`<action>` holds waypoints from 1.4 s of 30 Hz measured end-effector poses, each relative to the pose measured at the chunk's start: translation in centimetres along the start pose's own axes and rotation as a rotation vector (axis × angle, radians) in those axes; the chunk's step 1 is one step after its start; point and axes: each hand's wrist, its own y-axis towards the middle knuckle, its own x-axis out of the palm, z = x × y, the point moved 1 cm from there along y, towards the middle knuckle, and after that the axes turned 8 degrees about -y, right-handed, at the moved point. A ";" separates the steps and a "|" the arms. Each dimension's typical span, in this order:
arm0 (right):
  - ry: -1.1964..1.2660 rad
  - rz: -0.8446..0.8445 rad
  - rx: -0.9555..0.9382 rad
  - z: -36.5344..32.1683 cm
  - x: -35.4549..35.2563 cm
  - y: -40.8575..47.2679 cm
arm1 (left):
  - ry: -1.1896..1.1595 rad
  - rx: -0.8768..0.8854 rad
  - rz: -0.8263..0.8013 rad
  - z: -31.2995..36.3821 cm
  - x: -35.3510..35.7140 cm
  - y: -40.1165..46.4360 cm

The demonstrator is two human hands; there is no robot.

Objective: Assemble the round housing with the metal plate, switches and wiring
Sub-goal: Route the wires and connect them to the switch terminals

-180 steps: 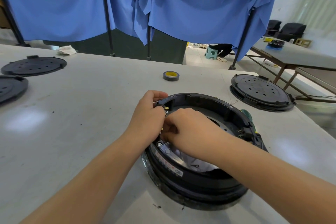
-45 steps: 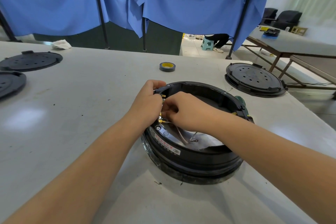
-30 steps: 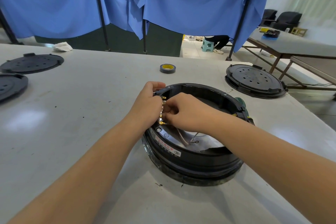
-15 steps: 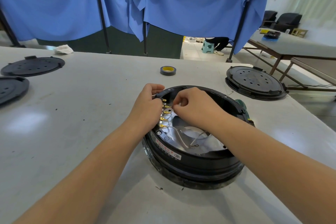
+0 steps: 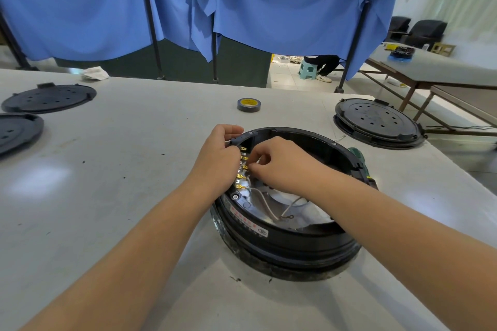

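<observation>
Left hand: I see my left hand (image 5: 219, 154) curled over the near-left rim of the round housing (image 5: 290, 239), fingers wrapped on the black edge and gripping it
Right hand: my right hand (image 5: 282, 162) reaches inside the ring just right of the left one, fingertips bunched in a pinch at the row of brass terminals (image 5: 240, 172); I think it pinches a thin white wire (image 5: 265, 203) there, though the contact itself is too small for me to be sure
Housing: it sits on the grey table (image 5: 113, 169) directly under both hands, open side up
Metal plate: the shiny metal plate (image 5: 304, 216) lies in the bottom of the housing, below and nearer me than my right hand
Wiring: white leads run from beneath my right hand down across the plate, ending loose in small ring lugs
Terminals: they line the inner wall between my two hands, touching neither palm as far as I can tell
Tape: a tape roll (image 5: 248, 104) lies beyond my left hand, well apart
Lids: one black lid (image 5: 376, 122) far right of my right hand; two more lids (image 5: 48, 98) far left of my left hand
Backdrop: blue cloth (image 5: 269, 2) hangs past the table
</observation>
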 end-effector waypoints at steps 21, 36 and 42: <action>0.018 0.013 0.032 -0.5 -0.1 -0.1 | -0.019 0.005 0.006 0.2 0.0 0.0; 0.012 0.077 0.022 -0.1 -0.1 0.1 | -0.013 0.006 0.005 0.2 0.0 -0.1; 0.053 0.211 0.079 0.5 -0.3 0.5 | -0.013 0.002 0.006 0.2 0.0 -0.1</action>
